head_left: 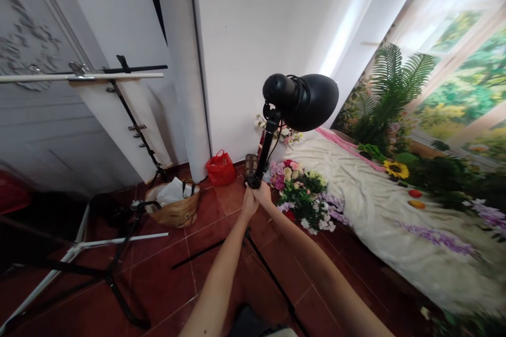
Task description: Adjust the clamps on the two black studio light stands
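Observation:
A black lamp on a slim arm rises in front of me, its cable looped round the neck behind the wide shade. The lamp's arm runs down to a dark joint, and both my hands are together just under it. My left hand is closed round the top of the lamp stand. Against it, my right hand is closed on the same spot. My hands hide the upper pole, and the fingers show only in part. Below, the stand's thin black legs spread over the floor.
Artificial flowers lie right of the stand, beside a platform draped in cream cloth. A red bag and a woven basket stand by the wall. At left are a backdrop stand and metal legs.

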